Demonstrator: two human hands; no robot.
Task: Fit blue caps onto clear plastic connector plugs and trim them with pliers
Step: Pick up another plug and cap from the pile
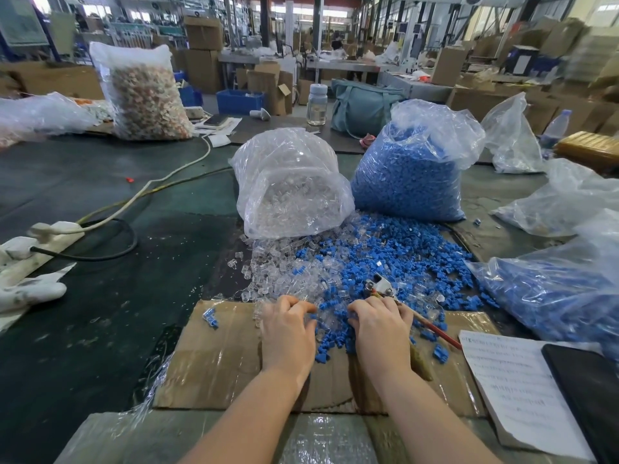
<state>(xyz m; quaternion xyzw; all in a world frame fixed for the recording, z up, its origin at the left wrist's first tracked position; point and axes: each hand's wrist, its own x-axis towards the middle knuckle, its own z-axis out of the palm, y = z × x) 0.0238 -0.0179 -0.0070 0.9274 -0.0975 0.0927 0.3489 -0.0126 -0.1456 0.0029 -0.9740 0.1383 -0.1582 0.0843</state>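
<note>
both hands are down at the near edge of the mixed heap on a taped cardboard sheet [217,356]. the left hand [288,329] lies palm down with its fingers curled into the loose clear plugs [278,279]; it looks to be picking at one, but whether it has a piece pinched cannot be told, since the fingertips are buried in the pile. the right hand [382,329] is just beside it, a narrow gap between them, its fingers curled down over the pliers [382,288], whose metal head sticks out past the knuckles and whose red handle [435,329] runs out to the right under the palm. so the tool appears held while the fingertips also reach among the blue caps [395,252].

as for progress: most of the stock is plainly not yet worked. a bag of clear plugs [291,185] lies tipped and spilling toward the hands, and a full bag of blue caps [412,175] stands just beside it. another bag [549,293] of blue parts sits to the right; whether those are finished pieces is too small to tell. a few blue pieces [210,318] lie apart on the cardboard's left, maybe finished ones, though that is a guess. judging by this, the person is at the picking-up step of one more cycle, with fitting and trimming to come and a large quantity remaining
</note>
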